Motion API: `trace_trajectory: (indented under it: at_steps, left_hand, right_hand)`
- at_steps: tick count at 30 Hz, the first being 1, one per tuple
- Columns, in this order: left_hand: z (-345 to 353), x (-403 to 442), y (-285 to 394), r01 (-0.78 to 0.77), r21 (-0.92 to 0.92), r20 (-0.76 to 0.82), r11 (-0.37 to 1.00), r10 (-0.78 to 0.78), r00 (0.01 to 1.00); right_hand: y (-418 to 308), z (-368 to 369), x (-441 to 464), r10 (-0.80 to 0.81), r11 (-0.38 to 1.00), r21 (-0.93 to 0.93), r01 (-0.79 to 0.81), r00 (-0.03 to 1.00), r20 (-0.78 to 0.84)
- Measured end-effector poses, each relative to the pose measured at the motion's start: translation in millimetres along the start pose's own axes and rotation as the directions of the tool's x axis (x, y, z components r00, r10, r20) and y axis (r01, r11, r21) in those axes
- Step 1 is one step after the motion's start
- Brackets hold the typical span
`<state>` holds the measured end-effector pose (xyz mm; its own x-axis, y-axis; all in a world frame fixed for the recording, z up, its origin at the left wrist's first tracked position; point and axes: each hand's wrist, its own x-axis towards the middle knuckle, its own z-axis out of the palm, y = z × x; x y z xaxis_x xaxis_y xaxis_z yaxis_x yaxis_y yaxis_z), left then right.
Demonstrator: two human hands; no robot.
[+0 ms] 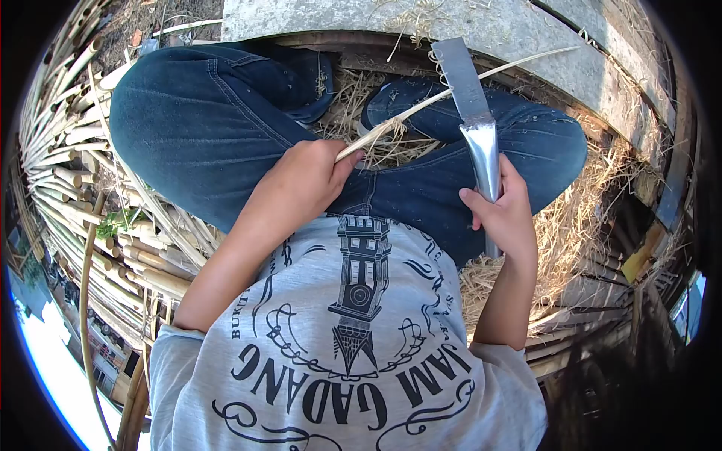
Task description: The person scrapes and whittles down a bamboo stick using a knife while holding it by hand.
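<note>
Left hand (308, 171) pinched a strip (425, 105), right hand (507, 214) curled round a knife (480, 139), shavings (575, 225) lay right, poles (83, 134) left, weathered boards (504, 30) ahead

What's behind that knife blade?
The pale strip runs behind the blade, showing on both sides, with a jeans leg beyond. The stretch directly behind the metal is hidden.
</note>
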<state>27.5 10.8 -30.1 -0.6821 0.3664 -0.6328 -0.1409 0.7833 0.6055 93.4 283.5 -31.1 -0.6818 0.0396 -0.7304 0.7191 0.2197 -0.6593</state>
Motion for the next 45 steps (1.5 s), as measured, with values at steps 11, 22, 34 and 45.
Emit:
trace_trajectory:
  at_steps: [11, 22, 34, 45]
  left_hand:
    - [1, -1, 1, 0.023, -0.026, -0.009, 0.999, -0.023, 1.000]
    - [2, -2, -1, 0.019, 0.015, -0.029, 1.000, -0.018, 0.999]
    - [1, -1, -1, 0.053, 0.016, 0.015, 0.998, -0.053, 0.998]
    - [2, -4, 0, 0.029, -0.007, -0.026, 1.000, -0.030, 0.999]
  right_hand:
    - [16, 21, 5, 0.026, 0.763, 0.646, -0.024, 1.000, 0.006]
    - [-5, 11, -10, 0.033, 0.998, 0.054, -0.039, 0.994, 0.105]
    - [5, 18, 9, 0.024, 0.941, 0.340, -0.007, 0.999, -0.045]
    - [13, 22, 0, 0.029, 0.866, 0.451, -0.218, 0.920, 0.390]
